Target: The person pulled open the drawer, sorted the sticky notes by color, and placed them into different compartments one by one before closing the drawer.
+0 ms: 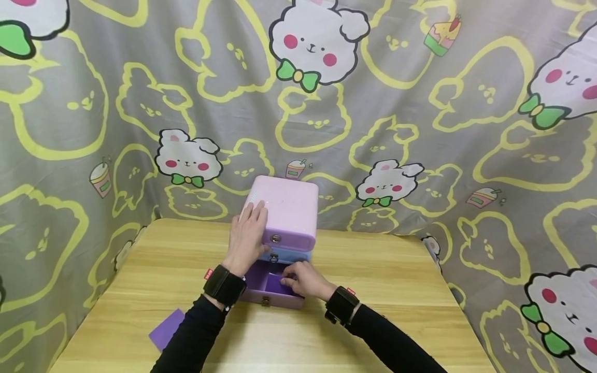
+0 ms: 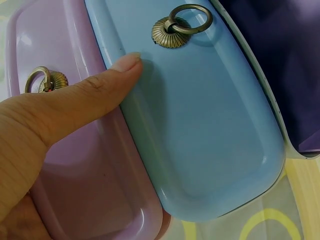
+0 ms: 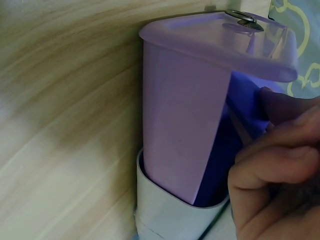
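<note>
A small stacked drawer box (image 1: 289,204) with a pink top stands toward the back of the table. My left hand (image 1: 248,235) rests on its top left edge, fingers extended, while the thumb lies across the front onto the blue drawer (image 2: 200,110). The upper lilac drawer (image 2: 95,195) and the blue one are closed, each with a brass ring pull. Below them, the bottom purple drawer (image 3: 182,110) is pulled out. Inside it, my right hand (image 1: 308,280) pinches a purple sheet (image 3: 250,97) between thumb and fingers; the curled fingers hide part of it.
Another flat purple piece (image 1: 167,330) lies on the wooden table (image 1: 382,300) at the front left, partly covered by the left sleeve. A grey curtain (image 1: 252,119) with rabbit prints hangs close behind the box and along both sides.
</note>
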Demonstrator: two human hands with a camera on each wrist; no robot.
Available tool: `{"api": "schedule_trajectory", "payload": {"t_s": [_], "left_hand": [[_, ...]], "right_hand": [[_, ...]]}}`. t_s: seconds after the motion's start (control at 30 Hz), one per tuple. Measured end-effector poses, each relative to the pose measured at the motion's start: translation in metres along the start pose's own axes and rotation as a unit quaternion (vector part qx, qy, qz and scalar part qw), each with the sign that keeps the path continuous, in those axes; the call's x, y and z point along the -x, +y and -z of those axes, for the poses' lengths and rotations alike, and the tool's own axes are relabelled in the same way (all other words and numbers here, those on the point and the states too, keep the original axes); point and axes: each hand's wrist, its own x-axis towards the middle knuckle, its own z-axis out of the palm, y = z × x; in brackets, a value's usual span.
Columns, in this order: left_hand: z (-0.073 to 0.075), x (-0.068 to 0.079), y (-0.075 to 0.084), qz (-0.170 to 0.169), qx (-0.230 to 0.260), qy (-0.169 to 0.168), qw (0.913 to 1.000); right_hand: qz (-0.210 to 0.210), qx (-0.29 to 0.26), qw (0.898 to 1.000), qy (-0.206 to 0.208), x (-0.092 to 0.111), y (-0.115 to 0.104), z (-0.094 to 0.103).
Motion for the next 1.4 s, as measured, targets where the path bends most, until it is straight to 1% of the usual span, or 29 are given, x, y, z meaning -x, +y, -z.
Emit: {"api": "schedule_trajectory", "payload": {"t_s": [0.1, 0.2, 0.33, 0.67, 0.8, 0.97, 1.07, 1.23, 1.4], "left_hand": [[-0.0001, -0.0004, -0.0002, 0.002, 0.0, 0.002, 1.0], [-0.0003, -0.0001, -0.0005, 0.003, 0.002, 0.0, 1.0], [-0.0008, 0.0005, -0.0002, 0.003, 0.004, -0.005, 1.0], [0.0, 0.0004, 0.0, 0.01, 0.003, -0.01, 0.9999], [-0.0002, 0.0002, 0.0006, 0.009, 0.006, -0.014, 0.9998], [-0.0012, -0.0007, 0.0008, 0.006, 0.007, -0.008, 0.9999], [-0.0014, -0.0003, 0.0004, 0.005, 0.006, -0.005, 1.0], [-0.0016, 0.0007, -0.0004, 0.007, 0.005, -0.009, 0.9999], [-0.0017, 0.0003, -0.0002, 0.005, 0.002, -0.009, 0.9999]], "right_hand": [[0.003, -0.01, 1.0, -0.007, -0.0012, 0.0017, -0.0009], [0.01, -0.019, 1.0, -0.011, -0.0019, 0.0034, -0.0021], [0.009, -0.028, 0.999, -0.014, -0.001, 0.0046, -0.0033], [0.002, 0.013, 0.999, -0.029, 0.0002, 0.0048, -0.0059], [-0.01, 0.029, 0.999, -0.031, 0.0017, 0.0053, -0.0075], [-0.028, 0.047, 0.998, -0.027, 0.0021, 0.0052, -0.0076], [-0.032, 0.055, 0.997, -0.035, 0.0024, 0.0044, -0.0071], [-0.033, 0.05, 0.997, -0.05, 0.0045, 0.0048, -0.0084], [-0.022, 0.048, 0.997, -0.048, 0.0063, 0.0064, -0.0095]]}}
